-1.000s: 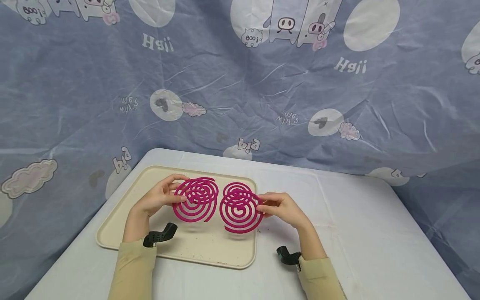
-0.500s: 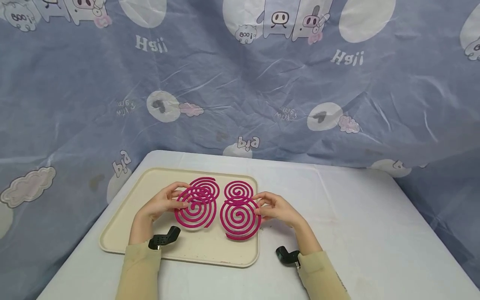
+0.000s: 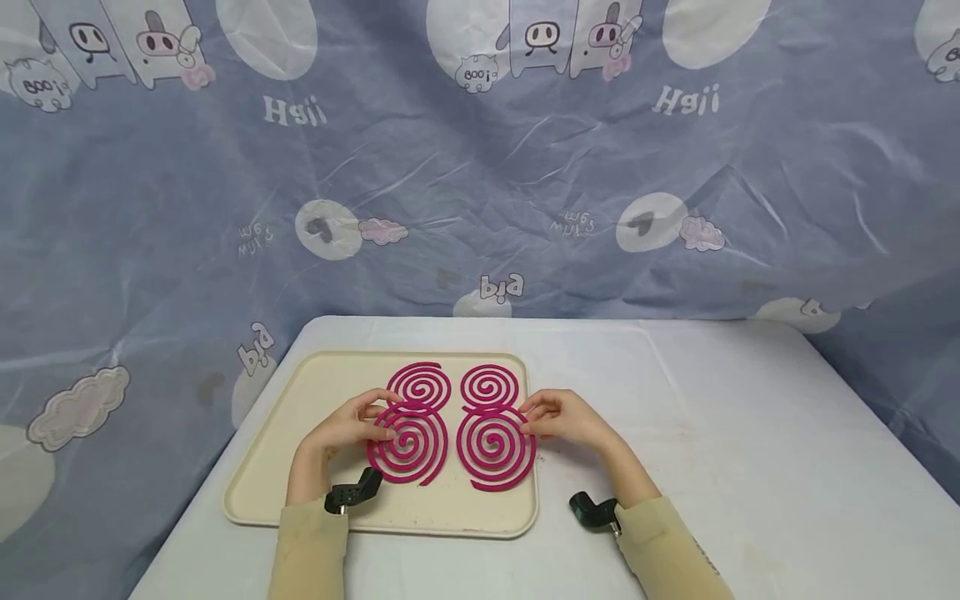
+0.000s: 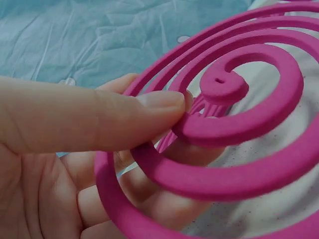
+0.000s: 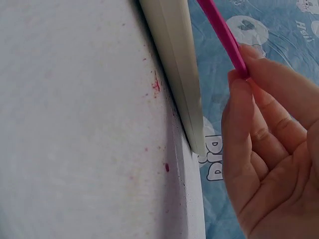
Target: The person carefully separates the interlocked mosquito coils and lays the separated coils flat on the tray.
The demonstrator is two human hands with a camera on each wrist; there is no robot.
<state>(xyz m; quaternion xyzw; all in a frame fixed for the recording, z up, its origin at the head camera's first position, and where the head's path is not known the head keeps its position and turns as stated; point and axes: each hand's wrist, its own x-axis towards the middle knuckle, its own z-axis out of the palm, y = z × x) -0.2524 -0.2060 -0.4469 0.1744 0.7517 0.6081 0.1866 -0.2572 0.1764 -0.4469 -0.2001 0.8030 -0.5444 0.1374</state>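
My left hand pinches a magenta mosquito coil by its left side, above the tray. In the left wrist view the thumb lies over the rings of this coil, with the other fingers beneath. On the right, my right hand grips a second coil at its outer edge between thumb and fingertips. The right wrist view catches only a thin edge of that coil. Behind them, two similar coils, a left one and a right one, are partly overlapped by the held ones.
The cream tray stands on a white-covered table, its right rim just under the right coil. Small red crumbs lie on the cloth beside the tray. A blue printed curtain hangs behind the table.
Both hands have drawn the two held coils nearer to me, so they overlap the rear coils less. The head view has shifted slightly; both grips look unchanged.
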